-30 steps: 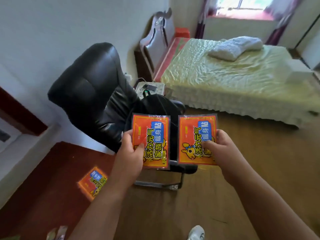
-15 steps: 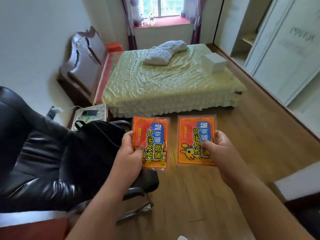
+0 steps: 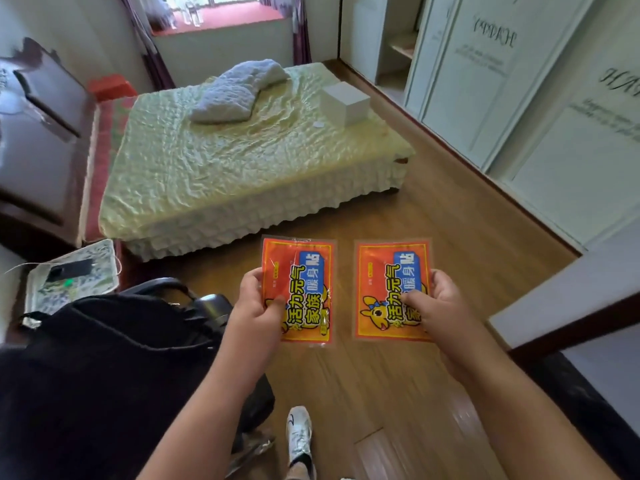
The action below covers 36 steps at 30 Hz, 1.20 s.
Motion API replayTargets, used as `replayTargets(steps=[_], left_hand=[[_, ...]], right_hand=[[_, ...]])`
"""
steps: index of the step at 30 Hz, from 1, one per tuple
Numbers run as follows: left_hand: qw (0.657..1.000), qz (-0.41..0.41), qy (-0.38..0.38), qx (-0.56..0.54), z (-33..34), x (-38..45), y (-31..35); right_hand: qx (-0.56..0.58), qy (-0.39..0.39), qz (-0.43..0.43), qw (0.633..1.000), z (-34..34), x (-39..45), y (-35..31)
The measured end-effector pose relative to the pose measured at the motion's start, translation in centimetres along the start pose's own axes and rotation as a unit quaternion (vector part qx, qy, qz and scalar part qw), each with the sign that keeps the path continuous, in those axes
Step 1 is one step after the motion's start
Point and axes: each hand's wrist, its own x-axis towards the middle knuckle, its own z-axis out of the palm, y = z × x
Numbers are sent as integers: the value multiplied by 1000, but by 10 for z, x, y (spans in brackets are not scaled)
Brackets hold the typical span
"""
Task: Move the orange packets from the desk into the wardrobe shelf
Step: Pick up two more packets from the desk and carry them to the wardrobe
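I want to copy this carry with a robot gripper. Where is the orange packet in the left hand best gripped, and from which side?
Pinch the lower left edge of the left orange packet, coming from the left side as the left hand does: thumb on the printed face, fingers behind. The packet is flat and thin, so probably only an edge pinch works.

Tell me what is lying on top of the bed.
On the bed lie a crumpled grey-white blanket, a white box and a small white scrap. The green cover hides whatever lies beneath it.
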Motion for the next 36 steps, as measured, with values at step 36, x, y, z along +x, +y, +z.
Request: replayTargets(steps=[36], left_hand=[[984, 85, -138, 67, 298, 374, 164]], right_hand=[[41, 153, -4, 987, -190, 346, -165]])
